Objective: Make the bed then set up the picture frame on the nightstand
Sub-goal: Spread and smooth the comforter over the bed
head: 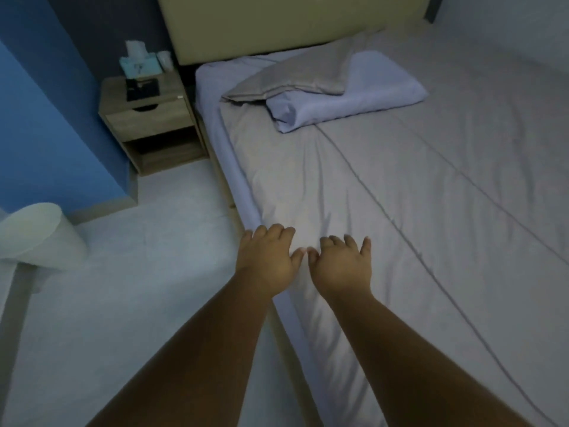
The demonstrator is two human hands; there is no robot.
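bed-making step: left hand and right hand press the blanket flat, fingers spread, holding nothing; next, smooth wrinkles toward the pillow at 12 o'clock.

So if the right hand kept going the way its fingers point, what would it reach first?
Only flat grey bedcover lies ahead of the right hand; then, likely, the lilac pillow near the headboard.

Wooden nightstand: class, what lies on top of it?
The wooden nightstand bears a dark flat picture frame, with a pale green tissue box and white cups behind it. The surface beneath them is covered.
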